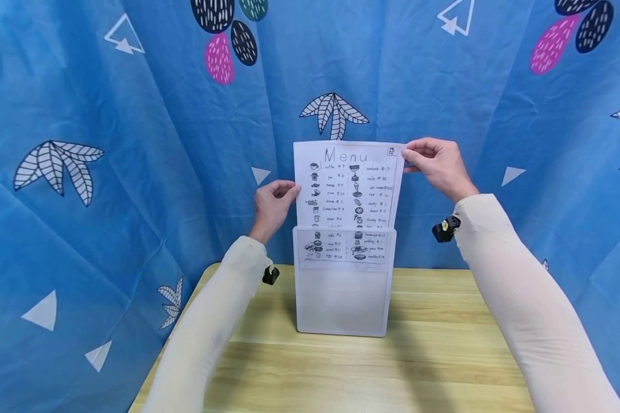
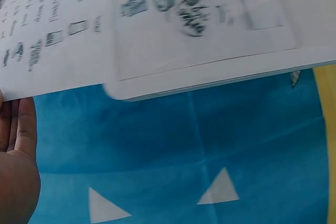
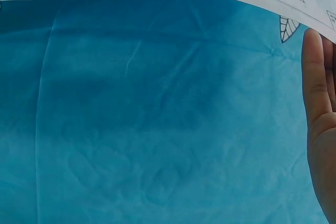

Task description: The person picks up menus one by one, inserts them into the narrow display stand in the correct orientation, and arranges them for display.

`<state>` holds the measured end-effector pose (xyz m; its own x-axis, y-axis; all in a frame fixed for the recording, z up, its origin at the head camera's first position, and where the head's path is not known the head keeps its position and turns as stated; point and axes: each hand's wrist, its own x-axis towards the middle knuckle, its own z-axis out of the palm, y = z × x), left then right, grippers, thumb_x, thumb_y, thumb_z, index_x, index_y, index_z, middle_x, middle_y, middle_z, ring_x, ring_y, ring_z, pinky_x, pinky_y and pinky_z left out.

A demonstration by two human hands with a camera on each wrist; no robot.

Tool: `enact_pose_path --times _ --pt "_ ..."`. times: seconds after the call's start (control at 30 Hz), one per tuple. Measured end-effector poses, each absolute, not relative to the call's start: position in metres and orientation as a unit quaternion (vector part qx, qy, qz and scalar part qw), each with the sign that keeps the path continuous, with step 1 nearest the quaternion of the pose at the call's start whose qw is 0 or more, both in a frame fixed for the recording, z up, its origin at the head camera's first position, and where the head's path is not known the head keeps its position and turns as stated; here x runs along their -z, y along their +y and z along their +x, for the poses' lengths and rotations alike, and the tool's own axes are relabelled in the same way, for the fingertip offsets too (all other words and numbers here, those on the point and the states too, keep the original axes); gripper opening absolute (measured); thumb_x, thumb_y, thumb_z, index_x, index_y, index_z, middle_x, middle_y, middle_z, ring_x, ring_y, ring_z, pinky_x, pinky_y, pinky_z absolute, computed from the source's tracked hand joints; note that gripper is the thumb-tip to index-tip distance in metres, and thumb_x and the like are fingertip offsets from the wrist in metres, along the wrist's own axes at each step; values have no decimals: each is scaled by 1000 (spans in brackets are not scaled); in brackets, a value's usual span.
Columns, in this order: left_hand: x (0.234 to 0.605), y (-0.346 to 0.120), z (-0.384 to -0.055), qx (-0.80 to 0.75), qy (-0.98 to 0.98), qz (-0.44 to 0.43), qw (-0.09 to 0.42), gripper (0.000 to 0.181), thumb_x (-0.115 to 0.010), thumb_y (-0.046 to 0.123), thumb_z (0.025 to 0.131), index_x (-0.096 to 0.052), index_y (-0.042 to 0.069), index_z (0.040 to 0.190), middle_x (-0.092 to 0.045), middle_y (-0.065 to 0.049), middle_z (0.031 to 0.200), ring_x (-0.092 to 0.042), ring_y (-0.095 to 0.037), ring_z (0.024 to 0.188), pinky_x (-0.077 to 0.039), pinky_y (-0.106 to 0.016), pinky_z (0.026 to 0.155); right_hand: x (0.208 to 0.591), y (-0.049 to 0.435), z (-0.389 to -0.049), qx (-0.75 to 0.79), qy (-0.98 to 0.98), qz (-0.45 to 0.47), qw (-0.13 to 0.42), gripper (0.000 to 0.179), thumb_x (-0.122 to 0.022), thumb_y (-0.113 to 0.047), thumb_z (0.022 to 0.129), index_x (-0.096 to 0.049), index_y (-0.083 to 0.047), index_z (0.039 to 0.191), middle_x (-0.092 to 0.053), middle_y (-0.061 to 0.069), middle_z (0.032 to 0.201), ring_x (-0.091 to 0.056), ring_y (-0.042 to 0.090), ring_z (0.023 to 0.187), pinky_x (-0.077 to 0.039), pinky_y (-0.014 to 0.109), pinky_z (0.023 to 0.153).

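Pale sleeves (image 1: 514,287) stretch over the desk (image 1: 258,355) from the near side; you hold a menu sheet (image 1: 346,189) upright.
Your left grip (image 1: 275,207) pinches the sheet's left edge and your right grip (image 1: 439,166) its upper right corner. Its lower part shows through a translucent white holder (image 1: 341,304), upright mid-scene, with a blue curtain (image 1: 134,115) on the far side.
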<state>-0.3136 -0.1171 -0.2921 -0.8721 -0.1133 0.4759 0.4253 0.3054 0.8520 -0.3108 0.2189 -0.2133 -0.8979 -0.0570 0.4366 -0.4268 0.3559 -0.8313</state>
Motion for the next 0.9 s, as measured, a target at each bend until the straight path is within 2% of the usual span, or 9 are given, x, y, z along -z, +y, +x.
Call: enact_pose_path --times 0.27,0.5,0.9 --pt "264 -115 -315 565 -781 -110 242 24 -70 22 96 -72 2 110 -71 -12 100 -68 -21 90 -56 -32 84 209 217 -310 -548 -804 154 170 33 -69 -27 95 -70 -1 115 -72 2 105 -70 12 87 -58 26 79" --pt "246 -114 -314 559 -775 -115 270 24 -71 21 95 -73 1 109 -72 -12 100 -68 -21 88 -56 -31 83 206 216 -309 -552 -800 159 174 34 -70 -27 94 -70 0 115 -73 2 103 -71 12 84 -57 22 77" --pt "247 -113 -315 575 -758 -114 286 22 -70 17 95 -73 1 110 -72 -13 103 -68 -20 90 -56 -32 85 207 215 -311 -520 -821 153 179 29 -65 -23 98 -70 0 115 -72 4 104 -71 11 83 -57 22 79"
